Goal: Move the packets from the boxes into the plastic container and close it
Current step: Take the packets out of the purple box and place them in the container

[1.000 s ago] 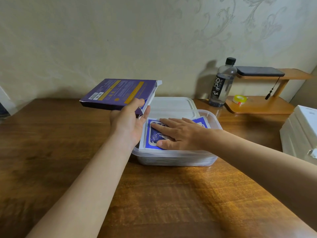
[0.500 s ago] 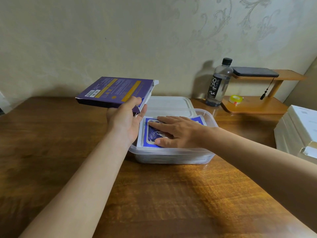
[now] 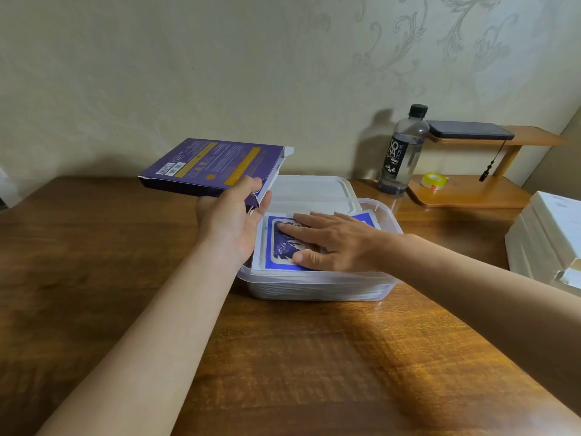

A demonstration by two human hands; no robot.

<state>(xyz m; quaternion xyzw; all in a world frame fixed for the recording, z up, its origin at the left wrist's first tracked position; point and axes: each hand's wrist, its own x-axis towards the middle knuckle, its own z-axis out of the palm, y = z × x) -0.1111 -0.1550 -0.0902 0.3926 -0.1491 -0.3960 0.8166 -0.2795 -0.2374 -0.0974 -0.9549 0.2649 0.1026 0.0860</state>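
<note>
**Right hand flattening the packets, left hand holding a box over the container**

The wooden table (image 3: 314,357) is running back to the wall at 12 o'clock. Broad stretches of its wood are showing at 6 and 9 o'clock of the plastic container (image 3: 317,286). At the container's 3 o'clock the room is narrowing, where a stack of white boxes (image 3: 547,234) is sitting near the right edge of the view. I cannot tell how many are in it.

The container is standing open at mid-table. Its lid (image 3: 309,188) is lying flat just behind it at 12 o'clock. Inside, blue-and-white packets (image 3: 270,247) are lying stacked up to the rim. One top packet is showing in full and the corner of a second is peeking out at 2 o'clock; the rest cannot be counted.

The right hand (image 3: 333,243) is pressing down on the top packet, palm flat and fingers straight, gripping nothing. The left hand (image 3: 229,228) is gripping the one purple box (image 3: 213,163) at its open end, thumb on top and fingers underneath, holding it in the air at the container's 10 o'clock with the end flap hanging open over the container's left rim.

At 2 o'clock, one bottle (image 3: 401,152) is standing beside a small wooden shelf (image 3: 471,196). One yellow tape roll (image 3: 434,180) is lying on the shelf's lower board, and one dark flat device (image 3: 468,130) is resting on its upper board.
</note>
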